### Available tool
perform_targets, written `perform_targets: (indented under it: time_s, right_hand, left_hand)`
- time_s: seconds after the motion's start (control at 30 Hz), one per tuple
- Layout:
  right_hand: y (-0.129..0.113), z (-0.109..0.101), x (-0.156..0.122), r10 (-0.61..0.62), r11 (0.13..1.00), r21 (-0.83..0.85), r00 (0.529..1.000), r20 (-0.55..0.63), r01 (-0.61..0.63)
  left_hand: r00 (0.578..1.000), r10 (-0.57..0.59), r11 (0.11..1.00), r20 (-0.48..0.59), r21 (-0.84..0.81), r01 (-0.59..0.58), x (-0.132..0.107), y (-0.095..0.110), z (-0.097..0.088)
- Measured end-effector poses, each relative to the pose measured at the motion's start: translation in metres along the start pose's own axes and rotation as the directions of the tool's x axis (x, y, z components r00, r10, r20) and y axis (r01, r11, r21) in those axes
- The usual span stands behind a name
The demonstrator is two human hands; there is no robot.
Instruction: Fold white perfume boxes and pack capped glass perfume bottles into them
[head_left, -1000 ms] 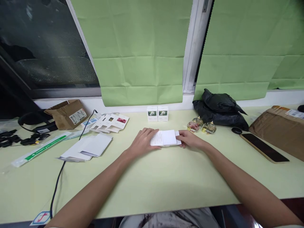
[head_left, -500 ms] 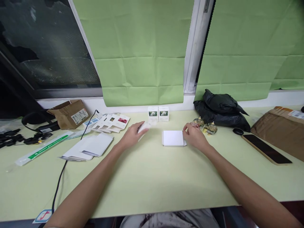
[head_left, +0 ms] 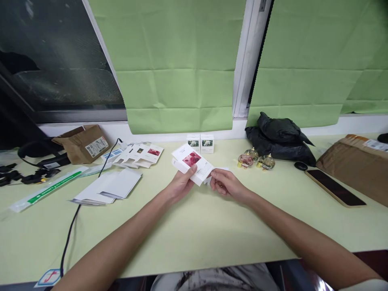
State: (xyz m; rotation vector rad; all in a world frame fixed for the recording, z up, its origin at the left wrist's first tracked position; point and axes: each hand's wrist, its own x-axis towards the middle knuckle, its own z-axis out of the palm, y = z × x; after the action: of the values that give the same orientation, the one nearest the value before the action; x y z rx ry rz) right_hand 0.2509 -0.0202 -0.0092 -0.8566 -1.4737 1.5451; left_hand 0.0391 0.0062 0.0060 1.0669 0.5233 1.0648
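Note:
My left hand (head_left: pixel 182 184) grips a white carton with a red flower picture (head_left: pixel 191 159), thumb on its printed face. The carton is tilted above the middle of the table. My right hand (head_left: pixel 227 184) has its fingers closed at the carton's right end, pinching the edge there. Behind that hand another white piece of card (head_left: pixel 208 180) shows only in small part on the table. Just beyond my right hand lie a reddish glass bottle (head_left: pixel 245 160) and two gold-coloured ones (head_left: pixel 266 162).
Two small white boxes (head_left: pixel 200 143) stand at the back. Flat printed cartons (head_left: pixel 145 153) and plain white ones (head_left: pixel 121 184) lie left, near a black cable (head_left: pixel 71 230) and brown box (head_left: pixel 81 143). Black bags (head_left: pixel 279 139), a phone (head_left: pixel 335 188) and a brown parcel (head_left: pixel 354 167) are right.
My left hand has brought the carton in and turned its flower face up. My right hand has moved left and nearer, from the white card lying on the table to the carton's end.

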Motion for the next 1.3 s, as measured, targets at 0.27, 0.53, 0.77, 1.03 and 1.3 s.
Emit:
perform_targets:
  time_s: [0.27,0.53,0.77,1.03,1.3]
  right_hand:
    - [0.000,0.000,-0.001,0.058,0.977,0.208,0.998,-0.015,-0.053]
    - [-0.002,0.001,-0.002,0.067,0.962,0.265,0.998,-0.013,-0.061]
    - [0.001,0.002,-0.002,0.111,0.985,0.132,0.994,-0.019,-0.108]
    - [0.006,0.003,0.001,-0.314,0.903,-0.385,0.905,-0.289,0.191]
    - [-0.002,0.010,-0.007,-0.219,0.930,-0.328,0.967,-0.133,0.166]
  left_hand:
    - [0.997,0.024,0.991,0.070,0.128,-0.033,-0.004,0.001,0.006]
    - [0.996,0.040,0.987,0.079,0.151,-0.051,-0.004,-0.002,0.005]
    - [0.997,0.012,0.999,-0.072,0.054,-0.008,-0.003,-0.007,0.007]
    - [0.989,-0.048,0.998,-0.137,0.024,0.052,-0.005,-0.005,0.014]
    - [0.990,-0.086,0.992,-0.116,0.082,0.096,-0.007,-0.004,0.016]
